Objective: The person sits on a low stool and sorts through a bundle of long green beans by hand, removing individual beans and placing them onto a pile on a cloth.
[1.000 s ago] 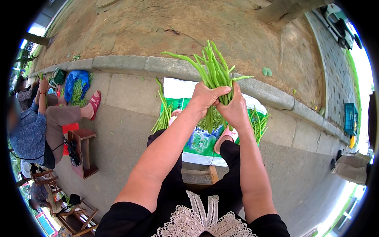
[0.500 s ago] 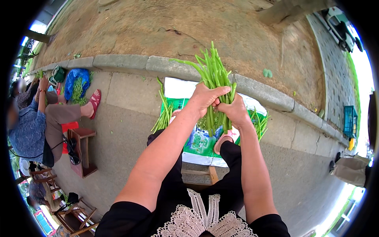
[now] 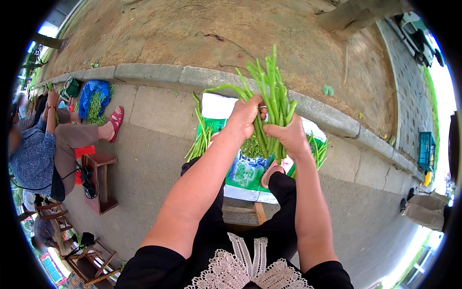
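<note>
My left hand (image 3: 246, 115) grips a few green stalks at the left of the bunch, its fingers curled. My right hand (image 3: 288, 135) is closed round the main bunch of green stalks (image 3: 273, 84), whose tops fan upward. Beneath both hands a green-and-white plastic sack (image 3: 240, 180) lies spread on the pavement, with small green trimmings (image 3: 251, 147) on it. Loose stalks (image 3: 202, 135) lie along its left side, more (image 3: 318, 151) along its right. A pink slipper (image 3: 269, 174) shows below my right hand.
A co-worker in blue (image 3: 33, 159) sits left beside a wooden stool (image 3: 103, 185), a red stool (image 3: 79, 168) and a blue bag (image 3: 94, 96) of greens. A curb (image 3: 207, 77) crosses ahead. A teal crate (image 3: 426, 151) and another person's legs (image 3: 423, 209) are at right. Wooden chairs (image 3: 91, 262) stand lower left.
My left hand has moved up and apart from my right, drawing a few stalks leftward from the bunch. The main bunch, in my right hand, has tilted and shifted slightly right.
</note>
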